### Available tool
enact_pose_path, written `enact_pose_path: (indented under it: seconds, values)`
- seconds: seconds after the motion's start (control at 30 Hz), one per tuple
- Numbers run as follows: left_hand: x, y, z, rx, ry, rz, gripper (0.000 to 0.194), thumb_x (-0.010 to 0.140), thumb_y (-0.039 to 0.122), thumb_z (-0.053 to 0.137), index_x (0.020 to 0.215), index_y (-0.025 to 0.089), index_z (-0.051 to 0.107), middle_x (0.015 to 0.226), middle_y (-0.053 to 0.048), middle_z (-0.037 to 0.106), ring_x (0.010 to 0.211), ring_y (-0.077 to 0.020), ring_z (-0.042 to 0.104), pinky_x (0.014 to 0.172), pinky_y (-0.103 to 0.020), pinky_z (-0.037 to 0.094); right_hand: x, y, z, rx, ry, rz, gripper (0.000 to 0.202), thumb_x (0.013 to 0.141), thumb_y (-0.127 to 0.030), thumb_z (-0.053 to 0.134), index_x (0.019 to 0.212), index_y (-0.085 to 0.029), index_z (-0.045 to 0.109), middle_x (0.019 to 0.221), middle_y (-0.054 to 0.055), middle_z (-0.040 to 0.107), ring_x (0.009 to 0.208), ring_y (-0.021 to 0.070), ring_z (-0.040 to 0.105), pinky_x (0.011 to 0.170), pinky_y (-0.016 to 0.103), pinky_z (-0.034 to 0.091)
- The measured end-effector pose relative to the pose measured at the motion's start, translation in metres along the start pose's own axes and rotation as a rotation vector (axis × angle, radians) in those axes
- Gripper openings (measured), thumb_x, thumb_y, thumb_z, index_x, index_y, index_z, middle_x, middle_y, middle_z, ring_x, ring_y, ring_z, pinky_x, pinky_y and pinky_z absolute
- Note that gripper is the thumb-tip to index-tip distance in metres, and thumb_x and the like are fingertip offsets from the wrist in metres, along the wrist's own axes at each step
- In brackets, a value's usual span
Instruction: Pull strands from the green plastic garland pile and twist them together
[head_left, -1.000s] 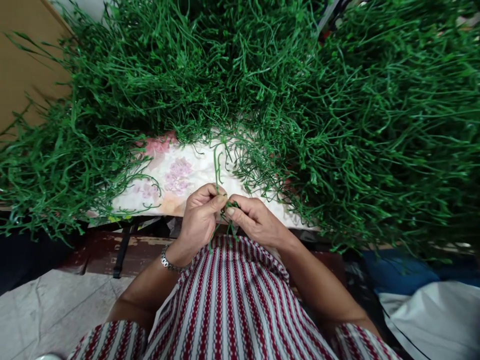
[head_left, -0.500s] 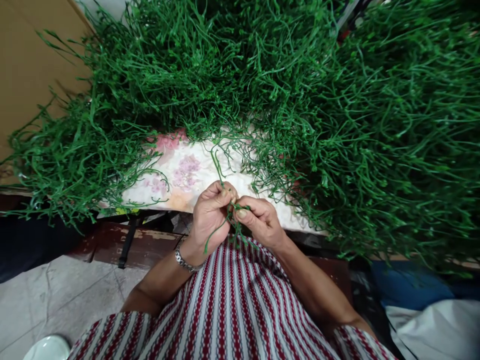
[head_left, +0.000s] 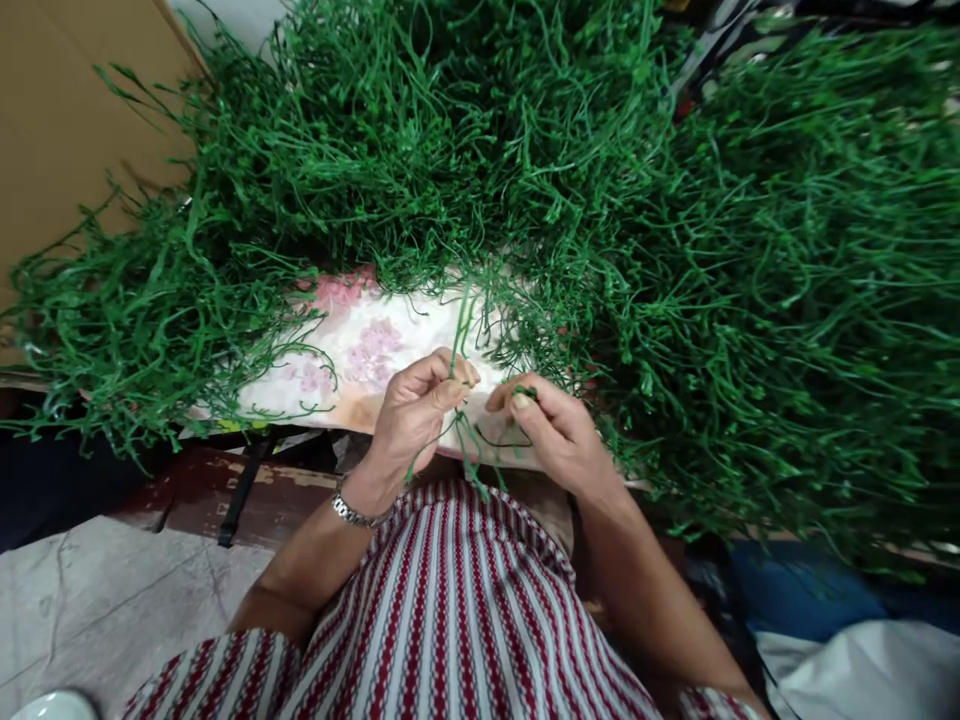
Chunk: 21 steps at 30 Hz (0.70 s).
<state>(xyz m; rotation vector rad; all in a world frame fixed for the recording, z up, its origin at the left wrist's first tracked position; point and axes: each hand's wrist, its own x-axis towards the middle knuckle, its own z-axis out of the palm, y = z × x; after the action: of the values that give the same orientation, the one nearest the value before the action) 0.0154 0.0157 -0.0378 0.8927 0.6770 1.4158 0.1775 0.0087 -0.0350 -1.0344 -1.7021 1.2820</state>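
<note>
My left hand [head_left: 416, 405] is closed in a pinch around a thin, branched green stem [head_left: 463, 325], which looks like an artificial plant stem. Its upper part points away from me, and several thin branches hang below the fingers. To the right, a short way apart, my right hand [head_left: 566, 435] has thumb and forefinger pressed together on a small dark green piece [head_left: 525, 392]. A thin strand runs from near this hand toward the hanging branches; whether they are joined I cannot tell. Both hands are above the near edge of a floral cloth [head_left: 349, 350].
Large heaps of similar green stems [head_left: 480, 150] cover the back and right of the table, with a smaller pile [head_left: 150, 320] at the left. A cardboard panel [head_left: 67, 120] stands at the far left. A white round object [head_left: 56, 706] is on the floor at lower left.
My right hand has moved right, away from my left hand, with a small green piece between its fingers. The stem in my left hand now points more upright.
</note>
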Motion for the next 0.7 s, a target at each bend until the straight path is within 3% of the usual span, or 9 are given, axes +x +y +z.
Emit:
enact_pose_path:
  seconds: [0.1, 0.2, 0.3, 0.4, 0.53, 0.63, 0.7]
  values:
    - [-0.003, -0.011, 0.001, 0.075, 0.081, 0.153, 0.017, 0.073, 0.022, 0.065, 0.062, 0.017, 0.054, 0.069, 0.0, 0.05, 0.073, -0.0122, 0.052, 0.074, -0.027, 0.043, -0.001, 0.007, 0.03, 0.323, -0.02, 0.163, 0.026, 0.089, -0.042, 0.042, 0.084, -0.017, 0.049, 0.071, -0.002, 0.046, 0.063, 0.0084, 0.045, 0.058, 0.02, 0.039]
    - [-0.007, -0.016, 0.0, 0.298, 0.139, 0.298, 0.011, 0.075, 0.02, 0.063, 0.066, 0.018, 0.057, 0.073, 0.0, 0.053, 0.075, -0.0123, 0.053, 0.072, -0.027, 0.043, -0.002, 0.008, 0.052, 0.671, -0.006, 0.28, 0.029, 0.085, -0.049, 0.046, 0.091, -0.02, 0.046, 0.067, -0.005, 0.042, 0.053, 0.0064, 0.043, 0.051, 0.018, 0.04]
    - [-0.012, -0.018, 0.0, 0.512, 0.118, 0.347, 0.008, 0.076, 0.016, 0.062, 0.069, 0.019, 0.061, 0.078, -0.001, 0.054, 0.079, -0.0128, 0.053, 0.071, -0.026, 0.043, -0.003, 0.008, 0.06, 0.839, 0.013, 0.345, 0.037, 0.08, -0.054, 0.051, 0.092, -0.02, 0.048, 0.061, -0.005, 0.043, 0.048, 0.0067, 0.044, 0.047, 0.018, 0.039]
    - [-0.015, -0.018, 0.0, 0.545, 0.117, 0.336, 0.006, 0.076, 0.017, 0.062, 0.071, 0.019, 0.065, 0.084, -0.003, 0.055, 0.084, -0.014, 0.053, 0.071, -0.026, 0.043, -0.004, 0.009, 0.063, 0.928, -0.017, 0.397, 0.042, 0.073, -0.057, 0.059, 0.084, -0.018, 0.05, 0.058, -0.005, 0.044, 0.047, 0.0064, 0.043, 0.045, 0.018, 0.037]
    - [-0.013, -0.015, 0.0, 0.338, 0.085, 0.167, 0.01, 0.073, 0.022, 0.066, 0.064, 0.017, 0.062, 0.076, -0.002, 0.057, 0.079, -0.0146, 0.056, 0.068, -0.026, 0.044, -0.006, 0.012, 0.065, 0.94, -0.042, 0.439, 0.037, 0.067, -0.045, 0.07, 0.08, -0.016, 0.05, 0.056, -0.007, 0.04, 0.045, 0.0035, 0.035, 0.045, 0.016, 0.032]
    - [-0.01, -0.006, -0.001, 0.068, 0.081, -0.081, 0.014, 0.074, 0.027, 0.065, 0.066, 0.018, 0.057, 0.061, 0.001, 0.056, 0.06, -0.0121, 0.055, 0.057, -0.025, 0.045, -0.008, 0.014, 0.062, 0.886, -0.057, 0.314, 0.032, 0.074, -0.043, 0.065, 0.074, -0.015, 0.048, 0.062, -0.004, 0.045, 0.052, 0.0057, 0.042, 0.051, 0.018, 0.037]
    - [-0.01, 0.0, 0.0, -0.081, 0.077, -0.235, 0.014, 0.075, 0.027, 0.064, 0.069, 0.018, 0.054, 0.054, 0.003, 0.053, 0.052, -0.0109, 0.053, 0.053, -0.024, 0.045, -0.009, 0.015, 0.059, 0.823, -0.132, 0.188, 0.031, 0.08, -0.043, 0.057, 0.073, -0.015, 0.046, 0.067, -0.001, 0.05, 0.061, 0.0087, 0.049, 0.059, 0.022, 0.041]
